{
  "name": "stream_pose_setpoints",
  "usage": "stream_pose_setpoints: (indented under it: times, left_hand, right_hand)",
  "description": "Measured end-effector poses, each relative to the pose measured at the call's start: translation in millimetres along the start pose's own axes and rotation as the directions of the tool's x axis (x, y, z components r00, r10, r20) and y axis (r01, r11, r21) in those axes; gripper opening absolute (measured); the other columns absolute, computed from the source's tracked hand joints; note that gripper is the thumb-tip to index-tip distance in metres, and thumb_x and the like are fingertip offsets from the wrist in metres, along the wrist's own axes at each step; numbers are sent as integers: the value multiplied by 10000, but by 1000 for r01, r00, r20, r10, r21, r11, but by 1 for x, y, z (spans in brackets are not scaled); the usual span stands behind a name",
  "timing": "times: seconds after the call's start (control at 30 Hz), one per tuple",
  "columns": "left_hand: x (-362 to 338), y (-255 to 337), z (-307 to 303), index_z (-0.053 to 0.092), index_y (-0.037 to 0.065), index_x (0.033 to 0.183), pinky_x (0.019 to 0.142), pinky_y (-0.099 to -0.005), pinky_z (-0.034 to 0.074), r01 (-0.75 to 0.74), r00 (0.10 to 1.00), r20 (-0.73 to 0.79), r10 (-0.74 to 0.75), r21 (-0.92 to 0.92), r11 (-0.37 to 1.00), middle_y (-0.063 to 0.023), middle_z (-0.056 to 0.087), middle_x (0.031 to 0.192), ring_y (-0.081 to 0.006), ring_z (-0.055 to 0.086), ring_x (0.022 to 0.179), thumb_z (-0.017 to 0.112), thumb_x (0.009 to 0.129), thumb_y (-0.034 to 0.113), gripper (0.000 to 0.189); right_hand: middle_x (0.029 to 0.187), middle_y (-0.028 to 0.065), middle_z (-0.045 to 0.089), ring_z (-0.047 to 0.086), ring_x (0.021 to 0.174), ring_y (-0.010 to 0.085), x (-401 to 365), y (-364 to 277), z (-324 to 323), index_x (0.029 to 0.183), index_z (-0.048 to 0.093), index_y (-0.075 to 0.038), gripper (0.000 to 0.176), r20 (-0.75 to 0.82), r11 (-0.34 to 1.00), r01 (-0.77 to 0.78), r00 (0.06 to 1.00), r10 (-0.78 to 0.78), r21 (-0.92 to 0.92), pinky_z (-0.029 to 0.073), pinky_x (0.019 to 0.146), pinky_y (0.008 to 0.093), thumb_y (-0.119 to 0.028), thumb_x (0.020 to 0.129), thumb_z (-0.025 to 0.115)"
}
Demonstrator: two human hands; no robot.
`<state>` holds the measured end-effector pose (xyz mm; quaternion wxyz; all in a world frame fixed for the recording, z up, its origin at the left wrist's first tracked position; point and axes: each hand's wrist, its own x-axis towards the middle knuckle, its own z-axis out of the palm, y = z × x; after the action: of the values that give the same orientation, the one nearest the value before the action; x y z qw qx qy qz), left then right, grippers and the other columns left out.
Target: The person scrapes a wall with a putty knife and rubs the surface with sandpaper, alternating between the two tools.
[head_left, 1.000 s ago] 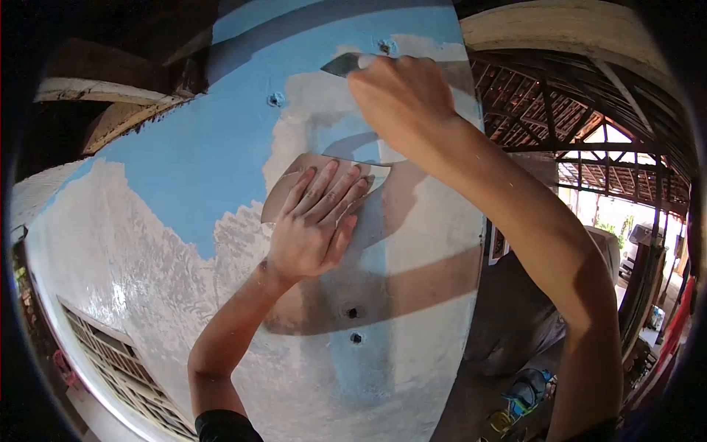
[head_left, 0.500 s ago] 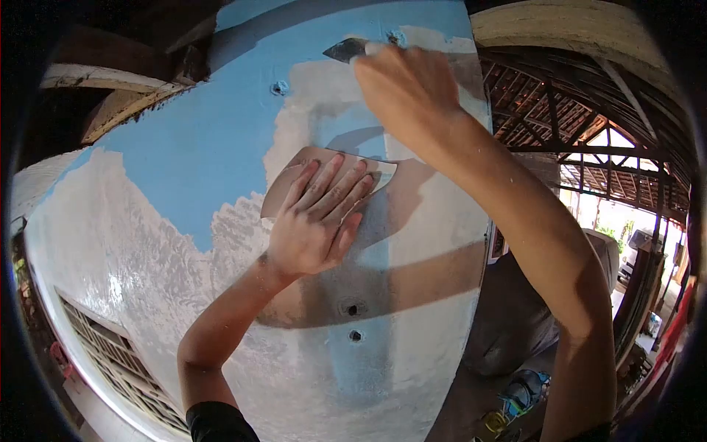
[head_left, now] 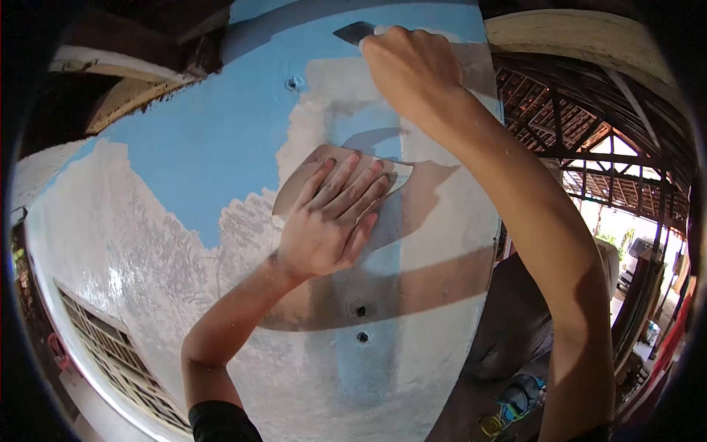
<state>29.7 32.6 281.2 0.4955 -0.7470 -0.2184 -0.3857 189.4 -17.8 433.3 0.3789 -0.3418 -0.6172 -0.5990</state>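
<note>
My right hand point(head_left: 416, 66) is closed round a putty knife point(head_left: 355, 33), whose dark blade points left against the upper wall. Lower down, my left hand point(head_left: 328, 214) lies with its fingers stretched over a thin, slightly curved sheet point(head_left: 298, 177) that looks like a sheet of card or sanding paper; its exact kind I cannot tell. The sheet is held against or close to the wall point(head_left: 177, 155), which is blue with large patches of grey-white filler. Two small dark holes point(head_left: 361, 311) show below my left hand, and another hole point(head_left: 294, 84) is at the upper left.
A slatted vent point(head_left: 121, 353) is set in the wall at the lower left. Wooden beams point(head_left: 125, 65) cross the upper left. A tiled roof on dark trusses point(head_left: 611, 155) is at the right, with a dark covered object point(head_left: 508, 317) and colourful items point(head_left: 519, 398) below.
The view has shifted slightly, so the wall sits further right. My right hand and the putty knife are a little higher; my left hand stays on the sheet.
</note>
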Motion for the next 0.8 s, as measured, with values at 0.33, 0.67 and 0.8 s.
stream_pose_setpoints:
  times: [0.33, 0.67, 0.8]
  left_hand:
    - [-15, -6, -1, 528, 88, 1365, 1157, -492, 228, 4, 999, 34, -4, 4, 1000, -86, 454, 1465, -319, 356, 1395, 492, 913, 169, 460]
    - [-16, -6, -3, 548, 86, 1348, 1146, -493, 248, -5, 1000, 11, 5, -5, 1000, -83, 462, 1458, -318, 371, 1386, 492, 923, 183, 439]
    - [-14, -5, -3, 540, 85, 1355, 1148, -492, 245, 4, 1000, 20, -4, 5, 1000, -81, 456, 1463, -318, 367, 1388, 494, 924, 179, 443]
  right_hand:
    - [823, 207, 683, 691, 784, 372, -16, 2, 2, 777, 671, -17, 103, -80, 998, 63, 995, -65, -26, 551, 660, 469, -50, 784, 574]
    - [872, 196, 707, 715, 814, 332, -11, 6, -10, 856, 722, -48, 110, 16, 998, 32, 999, -31, -53, 581, 678, 433, -61, 789, 636]
    - [877, 199, 707, 714, 823, 336, -3, 9, -6, 901, 719, -48, 140, -44, 998, 39, 998, -41, -47, 581, 701, 437, -57, 797, 627]
